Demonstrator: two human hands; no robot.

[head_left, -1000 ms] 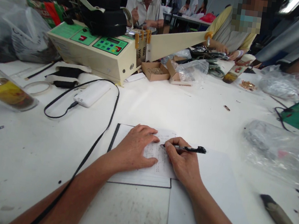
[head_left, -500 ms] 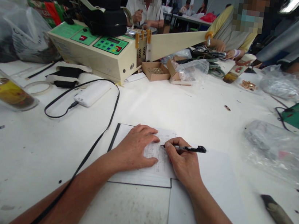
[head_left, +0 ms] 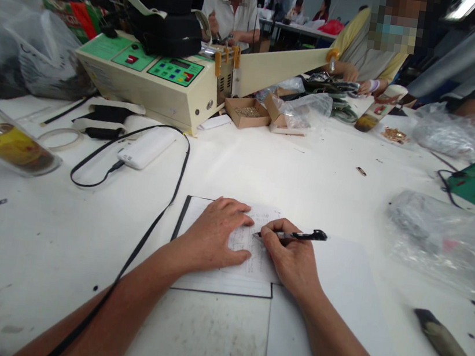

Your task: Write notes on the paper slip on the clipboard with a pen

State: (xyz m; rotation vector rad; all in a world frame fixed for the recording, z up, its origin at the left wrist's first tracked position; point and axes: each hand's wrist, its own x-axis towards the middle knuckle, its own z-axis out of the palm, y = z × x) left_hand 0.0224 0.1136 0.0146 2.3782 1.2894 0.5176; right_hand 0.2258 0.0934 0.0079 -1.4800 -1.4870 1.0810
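Observation:
A white sheet with handwritten lines [head_left: 253, 259] lies on the white table [head_left: 286, 173] in front of me. My left hand [head_left: 214, 236] rests flat on the sheet's left part, fingers stretched out, pinning it down. My right hand [head_left: 290, 258] is closed round a black pen [head_left: 300, 235], whose tip touches the paper just right of my left fingertips. A black strap [head_left: 141, 241] runs along the table under my left forearm.
A cream machine with a green panel [head_left: 162, 83] stands at the back left, a white power bank [head_left: 145, 148] before it. Small cardboard boxes [head_left: 248, 113], plastic bags [head_left: 443, 240], a lying bottle [head_left: 10, 142] and a dark tool [head_left: 450, 355] surround the sheet. Other people work across the table.
The pen has shifted very slightly left on the paper. My left hand has stayed where it was.

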